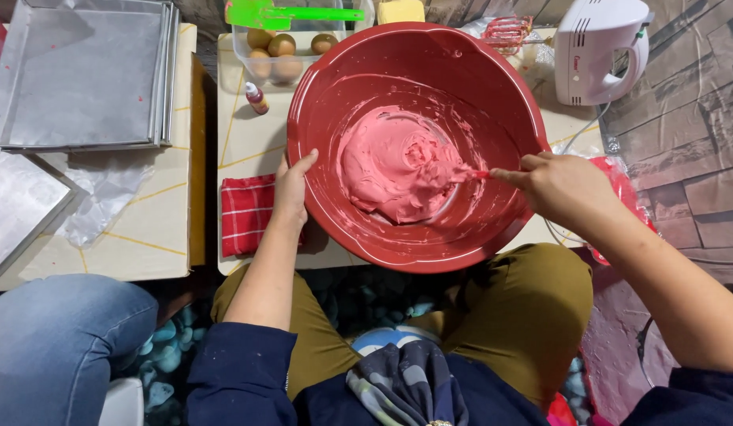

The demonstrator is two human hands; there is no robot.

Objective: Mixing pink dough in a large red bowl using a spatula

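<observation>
Spatula lying level, blade leftward in pink batter, right hand gripping handle, left hand clasping bowl rim

Bright, even light; sharp focus, soft shadows.

eggs in clear tub | white hand mixer | metal trays | red checked cloth
</observation>
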